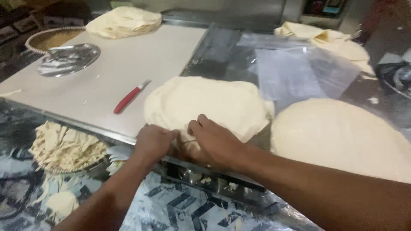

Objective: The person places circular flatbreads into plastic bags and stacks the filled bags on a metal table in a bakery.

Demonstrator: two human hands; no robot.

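A stack of thin round pale dough sheets (209,102) lies at the near edge of a white board (124,64). My left hand (153,142) and my right hand (214,141) both press on the stack's near edge, fingers curled and pinching the dough between them. A red-handled knife (129,97) lies on the board just left of the stack, untouched.
A second large round stack (338,137) sits to the right. More sheets lie at the back left (124,21) and back right (329,40). A metal lid (68,60) and a basket (49,39) stand at left. Dough trimmings fill a bowl (64,147) below the board. Clear plastic (291,72) covers the counter.
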